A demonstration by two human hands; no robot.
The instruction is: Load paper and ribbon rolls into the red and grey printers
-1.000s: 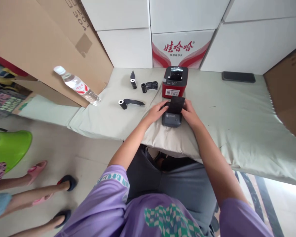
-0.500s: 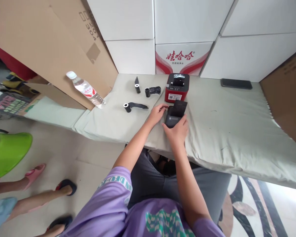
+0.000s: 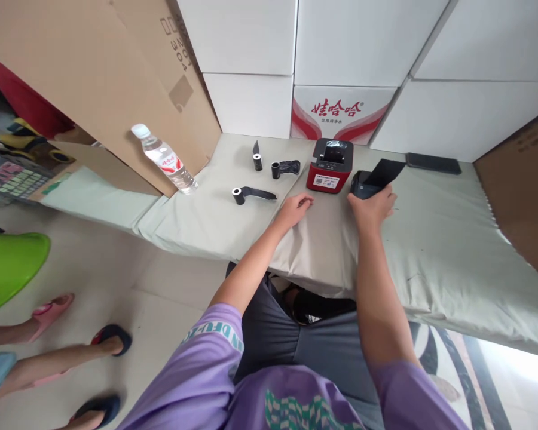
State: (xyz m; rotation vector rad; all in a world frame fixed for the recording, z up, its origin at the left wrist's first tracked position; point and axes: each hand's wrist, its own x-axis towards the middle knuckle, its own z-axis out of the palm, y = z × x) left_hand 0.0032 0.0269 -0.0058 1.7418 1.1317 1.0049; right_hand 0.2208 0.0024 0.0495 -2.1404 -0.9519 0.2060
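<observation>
device point(image 3: 362, 189), dark grey, black strip point(image 3: 386, 172) protruding

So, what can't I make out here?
All in the head view:
Near end of the dark device: hidden by the right hand.
Palm of the left hand: hidden by the hand itself.
Fine print on the label of the red machine: too small.
Rest of the green item: cut off by the left edge.

One head-worn view, forward and down (cloth-covered surface point(image 3: 434, 233) near)
</observation>
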